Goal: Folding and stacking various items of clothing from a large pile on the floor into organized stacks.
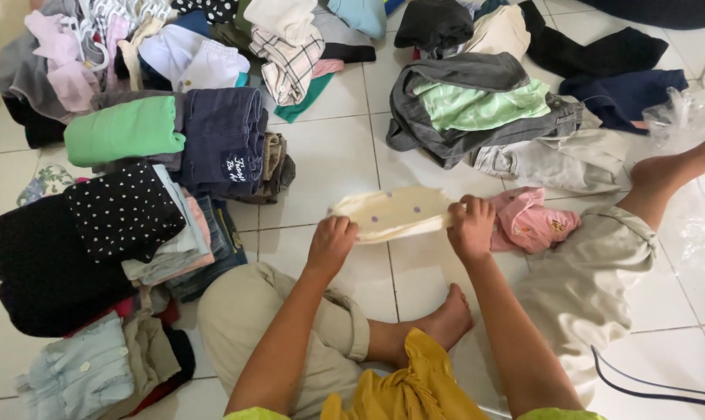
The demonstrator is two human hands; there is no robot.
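We reach forward, left hand [331,245] and right hand [471,227] both pinching one cream dotted cloth [395,212] above the tiled floor [329,148].

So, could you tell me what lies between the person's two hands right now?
In the head view, a small cream cloth with purple dots spans the stretch from the left hand to the right hand, each gripping one end above the white tiled floor.

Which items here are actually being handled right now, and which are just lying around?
In hand:
- small cream dotted cloth garment, gripped by left hand and right hand

Lying about:
- crumpled pink garment
- folded green fabric roll
- black white-dotted folded cloth
- grey jacket pile
- white tiled floor
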